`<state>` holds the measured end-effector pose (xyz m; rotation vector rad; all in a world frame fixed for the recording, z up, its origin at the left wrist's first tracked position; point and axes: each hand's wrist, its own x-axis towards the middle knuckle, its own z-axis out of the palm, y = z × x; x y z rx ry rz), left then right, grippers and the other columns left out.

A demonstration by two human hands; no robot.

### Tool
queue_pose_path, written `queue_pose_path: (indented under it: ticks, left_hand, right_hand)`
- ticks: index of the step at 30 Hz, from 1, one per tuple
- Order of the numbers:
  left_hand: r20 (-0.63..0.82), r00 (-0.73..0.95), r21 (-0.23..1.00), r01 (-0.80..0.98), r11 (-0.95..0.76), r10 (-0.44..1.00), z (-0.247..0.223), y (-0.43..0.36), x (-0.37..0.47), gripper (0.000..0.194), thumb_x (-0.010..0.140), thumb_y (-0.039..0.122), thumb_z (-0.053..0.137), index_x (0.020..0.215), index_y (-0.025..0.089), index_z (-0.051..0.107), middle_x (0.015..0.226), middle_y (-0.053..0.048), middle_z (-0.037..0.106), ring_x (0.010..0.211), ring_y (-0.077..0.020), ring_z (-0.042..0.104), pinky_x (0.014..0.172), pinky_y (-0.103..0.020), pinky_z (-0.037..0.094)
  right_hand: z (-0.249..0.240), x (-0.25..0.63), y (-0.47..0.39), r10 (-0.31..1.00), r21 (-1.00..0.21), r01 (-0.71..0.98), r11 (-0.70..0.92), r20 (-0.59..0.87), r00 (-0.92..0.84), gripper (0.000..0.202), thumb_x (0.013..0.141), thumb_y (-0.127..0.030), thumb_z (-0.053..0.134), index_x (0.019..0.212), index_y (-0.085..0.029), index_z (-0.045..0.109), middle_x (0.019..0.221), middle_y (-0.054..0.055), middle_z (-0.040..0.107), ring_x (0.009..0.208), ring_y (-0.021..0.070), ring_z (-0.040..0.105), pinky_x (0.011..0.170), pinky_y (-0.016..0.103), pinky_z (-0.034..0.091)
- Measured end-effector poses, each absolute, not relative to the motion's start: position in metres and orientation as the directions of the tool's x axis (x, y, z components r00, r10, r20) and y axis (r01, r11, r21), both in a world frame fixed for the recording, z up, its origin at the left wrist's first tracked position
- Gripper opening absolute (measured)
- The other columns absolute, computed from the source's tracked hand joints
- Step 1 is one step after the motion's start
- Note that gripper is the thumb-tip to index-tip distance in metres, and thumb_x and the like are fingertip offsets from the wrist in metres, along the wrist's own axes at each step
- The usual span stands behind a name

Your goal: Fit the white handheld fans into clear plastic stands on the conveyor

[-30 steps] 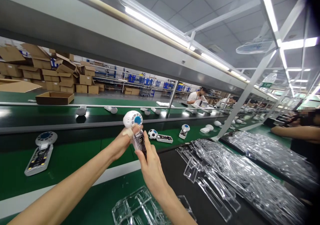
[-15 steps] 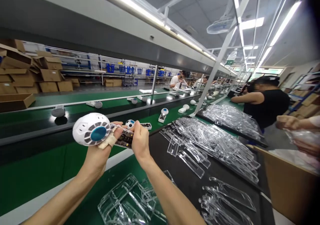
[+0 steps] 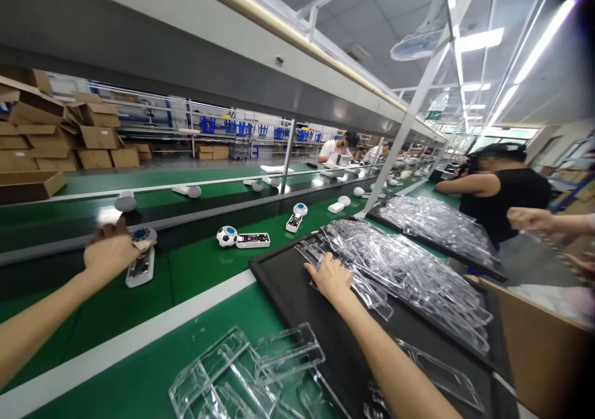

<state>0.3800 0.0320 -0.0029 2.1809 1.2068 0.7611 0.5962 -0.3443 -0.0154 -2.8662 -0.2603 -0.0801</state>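
My left hand (image 3: 111, 245) is over the green belt at the left, its fingers by the round head of a white device (image 3: 141, 267) whose circuit board faces up. Whether the fingers still touch it is unclear. My right hand (image 3: 331, 274) reaches over the black tray (image 3: 288, 282), fingers apart, at the near edge of a heap of clear plastic frames (image 3: 400, 270). Between my hands, a device with a football-patterned head (image 3: 227, 236) lies on the belt, its board exposed. Beyond it rests another open device (image 3: 296, 217).
More clear plastic parts (image 3: 242, 369) lie at the near edge. A second tray of clear parts (image 3: 432, 220) stands farther right. A person in a black top (image 3: 506, 196) and another person's hands (image 3: 534, 220) are at the right, beside a cardboard box (image 3: 530, 338). A slanted post (image 3: 409, 127) rises beyond the trays.
The device I held in both hands is now down on the belt at the left. My left hand has moved left; my right hand has let go and moved right to the clear parts.
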Motion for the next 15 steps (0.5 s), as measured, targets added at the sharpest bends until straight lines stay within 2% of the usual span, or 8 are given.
queue_pose_path:
  ticks: [1, 2, 4, 6, 8, 11, 13, 15]
  left_hand:
    - [0.301, 0.451, 0.584, 0.610, -0.536, 0.840, -0.002, 0.026, 0.384, 0.061, 0.051, 0.061, 0.076, 0.092, 0.018, 0.060, 0.072, -0.010, 0.062, 0.108, -0.0511, 0.055, 0.076, -0.056, 0.049]
    - [0.297, 0.479, 0.533, 0.635, -0.560, 0.826, -0.002, 0.017, 0.391, 0.065, 0.057, 0.066, 0.070, 0.098, 0.017, 0.058, 0.074, -0.011, 0.062, 0.106, -0.0500, 0.058, 0.075, -0.054, 0.050]
    - [0.049, 0.530, 0.663, 0.617, -0.424, 0.846, -0.007, -0.006, 0.418, 0.070, 0.059, 0.070, 0.066, 0.103, 0.015, 0.057, 0.076, -0.014, 0.064, 0.088, -0.0450, 0.066, 0.065, -0.048, 0.052]
    - [-0.250, 0.574, 0.839, 0.531, -0.122, 0.780, -0.017, -0.027, 0.451, 0.070, 0.056, 0.068, 0.070, 0.100, 0.015, 0.058, 0.079, -0.016, 0.066, 0.070, -0.0380, 0.068, 0.054, -0.042, 0.052]
    - [-0.362, 0.603, 0.886, 0.460, 0.061, 0.711, -0.029, -0.041, 0.481, 0.061, 0.056, 0.061, 0.074, 0.094, 0.015, 0.058, 0.081, -0.017, 0.067, 0.063, -0.0318, 0.068, 0.051, -0.039, 0.053]
    - [-0.324, 0.617, 0.921, 0.379, 0.091, 0.717, -0.040, -0.052, 0.507, 0.046, 0.059, 0.049, 0.075, 0.084, 0.015, 0.058, 0.082, -0.016, 0.068, 0.065, -0.0255, 0.067, 0.055, -0.036, 0.054]
    - [-0.242, 0.629, 0.950, 0.307, 0.050, 0.739, -0.038, -0.055, 0.509, 0.042, 0.059, 0.044, 0.076, 0.084, 0.014, 0.058, 0.086, -0.016, 0.068, 0.075, -0.0257, 0.067, 0.061, -0.034, 0.054]
    - [-0.117, 0.624, 0.973, 0.230, -0.038, 0.772, -0.029, -0.056, 0.502, 0.047, 0.058, 0.040, 0.078, 0.092, 0.015, 0.058, 0.098, -0.015, 0.068, 0.090, -0.0269, 0.065, 0.070, -0.033, 0.053]
  right_hand:
    - [-0.019, 0.599, -0.344, 0.162, -0.250, 0.172, -0.953, 0.059, 0.985, 0.045, 0.089, -0.033, 0.054, 0.118, 0.001, 0.048, 0.118, 0.035, 0.057, 0.111, 0.0439, 0.058, 0.090, 0.051, 0.039]
    - [-0.020, 0.600, -0.344, 0.158, -0.250, 0.163, -0.954, 0.041, 0.987, 0.043, 0.089, -0.030, 0.052, 0.119, 0.001, 0.048, 0.118, 0.034, 0.057, 0.111, 0.0432, 0.059, 0.089, 0.050, 0.039]
    - [-0.017, 0.602, -0.344, 0.170, -0.266, 0.166, -0.949, 0.008, 0.985, 0.041, 0.089, -0.028, 0.049, 0.120, -0.002, 0.047, 0.117, 0.031, 0.059, 0.109, 0.0409, 0.060, 0.089, 0.049, 0.040]
    - [-0.009, 0.601, -0.349, 0.216, -0.307, 0.203, -0.930, -0.009, 0.976, 0.044, 0.090, -0.032, 0.045, 0.124, -0.005, 0.044, 0.112, 0.023, 0.063, 0.105, 0.0350, 0.063, 0.087, 0.044, 0.042]
    - [0.001, 0.598, -0.356, 0.290, -0.363, 0.272, -0.891, 0.006, 0.957, 0.053, 0.091, -0.040, 0.042, 0.134, -0.009, 0.037, 0.102, 0.012, 0.066, 0.097, 0.0261, 0.066, 0.084, 0.036, 0.045]
    - [0.011, 0.589, -0.359, 0.440, -0.540, 0.412, -0.734, 0.085, 0.894, 0.066, 0.088, -0.047, 0.046, 0.141, -0.011, 0.033, 0.086, 0.002, 0.062, 0.083, 0.0189, 0.064, 0.079, 0.030, 0.046]
    - [0.014, 0.580, -0.350, 0.536, -0.662, 0.487, -0.570, 0.150, 0.831, 0.066, 0.083, -0.047, 0.053, 0.138, -0.012, 0.043, 0.082, 0.000, 0.058, 0.078, 0.0184, 0.060, 0.077, 0.031, 0.047]
    - [0.016, 0.570, -0.331, 0.611, -0.705, 0.556, -0.441, 0.219, 0.761, 0.061, 0.082, -0.044, 0.056, 0.135, -0.016, 0.051, 0.085, 0.001, 0.056, 0.081, 0.0190, 0.058, 0.080, 0.033, 0.047]
